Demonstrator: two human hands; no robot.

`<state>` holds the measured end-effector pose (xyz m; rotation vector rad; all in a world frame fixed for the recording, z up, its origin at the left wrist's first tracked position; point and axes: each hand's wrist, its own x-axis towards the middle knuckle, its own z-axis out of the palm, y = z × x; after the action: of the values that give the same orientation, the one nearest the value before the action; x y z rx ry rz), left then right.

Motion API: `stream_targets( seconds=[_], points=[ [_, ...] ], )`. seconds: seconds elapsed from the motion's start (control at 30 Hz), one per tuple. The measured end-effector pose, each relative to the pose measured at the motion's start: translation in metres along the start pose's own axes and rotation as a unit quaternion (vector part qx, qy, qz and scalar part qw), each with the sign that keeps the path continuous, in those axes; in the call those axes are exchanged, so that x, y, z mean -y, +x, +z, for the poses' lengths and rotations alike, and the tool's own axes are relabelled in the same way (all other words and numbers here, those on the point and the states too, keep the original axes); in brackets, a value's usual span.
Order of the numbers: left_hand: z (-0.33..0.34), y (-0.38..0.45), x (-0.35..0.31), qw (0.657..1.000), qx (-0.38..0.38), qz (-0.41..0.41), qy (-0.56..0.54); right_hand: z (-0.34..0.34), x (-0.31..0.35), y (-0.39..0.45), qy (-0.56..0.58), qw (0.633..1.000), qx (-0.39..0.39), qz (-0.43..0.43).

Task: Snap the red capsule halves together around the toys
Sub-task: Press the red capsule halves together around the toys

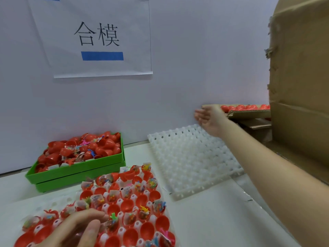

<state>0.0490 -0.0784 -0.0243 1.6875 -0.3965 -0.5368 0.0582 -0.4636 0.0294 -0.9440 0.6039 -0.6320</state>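
A white egg-style tray (137,224) in front of me holds several red capsule halves (146,228), many with small bagged toys (159,205) in them. My left hand (78,229) lies over the tray's near left part, its fingers touching a toy-filled half; whether it grips it is unclear. My right hand (209,118) is stretched out to the far right, fingers relaxed and holding nothing, just left of a low cardboard box (249,114) full of closed red capsules (243,106).
A green bin (76,171) with loose red halves and toys sits at the back left. A second white tray (192,161) without capsules lies under my right forearm. A tall cardboard box (300,86) stands at the right. A paper sign (99,38) hangs on the wall.
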Motion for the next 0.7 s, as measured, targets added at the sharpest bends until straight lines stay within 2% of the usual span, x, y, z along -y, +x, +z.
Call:
stream_targets(
  seconds=[0.1,0.13,0.17,0.23,0.3,0.47,0.57,0.7],
  points=[
    [0.001,0.0,0.011,0.994,0.036,-0.085,0.052,0.012,-0.037,-0.027,-0.191,0.978,0.084,-0.014],
    [-0.001,0.002,0.015,0.992,0.016,-0.064,0.107,0.017,-0.049,-0.037,-0.235,0.964,0.117,-0.031],
    [-0.006,-0.002,0.02,0.986,-0.014,0.003,0.166,0.022,-0.058,-0.046,-0.28,0.947,0.151,-0.053],
    [-0.018,-0.012,0.019,0.949,-0.12,0.147,0.252,0.033,-0.075,-0.07,-0.385,0.89,0.222,-0.103],
    [-0.035,-0.029,0.02,0.924,-0.138,0.199,0.295,0.045,-0.094,-0.096,-0.462,0.826,0.286,-0.152],
    [-0.069,-0.015,0.028,0.882,-0.158,0.161,0.414,0.077,-0.126,-0.143,-0.518,0.735,0.377,-0.222],
    [-0.078,-0.014,0.04,0.882,-0.149,0.143,0.424,0.097,-0.145,-0.15,-0.549,0.687,0.401,-0.255],
    [-0.08,-0.012,0.047,0.888,-0.146,0.152,0.408,0.133,-0.164,-0.144,-0.594,0.647,0.385,-0.283]
  ],
)
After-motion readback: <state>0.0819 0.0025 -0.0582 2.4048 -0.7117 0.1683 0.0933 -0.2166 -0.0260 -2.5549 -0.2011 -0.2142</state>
